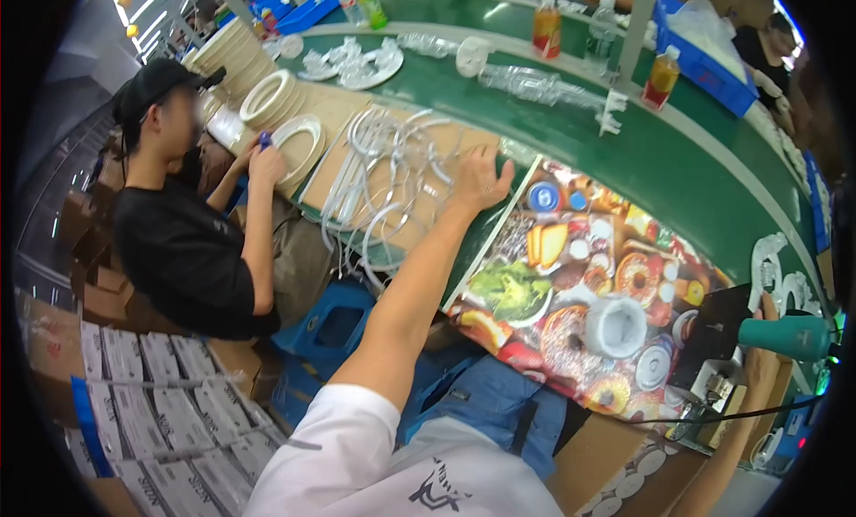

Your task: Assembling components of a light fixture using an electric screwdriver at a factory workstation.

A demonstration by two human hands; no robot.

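Observation:
My left hand point(486, 176) reaches forward to the right end of a cardboard sheet point(316, 185), its thumb apart from the fingers and nothing visible in it. Beside it lies a tangle of clear and white flexible tubes or strips point(383, 160), some hanging over the front edge. At the far right my right hand point(760, 367) is partly covered by a teal cylindrical tool point(789, 338) with a black cord. One finger shows beyond the tool; whether the hand grips it is hidden. A white round, hollow piece point(617, 328) stands on a mat printed with food pictures point(584, 272).
A co-worker in black point(183, 241) sits at left, holding a small blue item. White rings point(299, 143) lie nearby. Behind the mat, a green conveyor point(499, 116) carries clear plastic parts point(544, 85) and drink bottles point(661, 78). A blue bin point(713, 71) stands at its far side.

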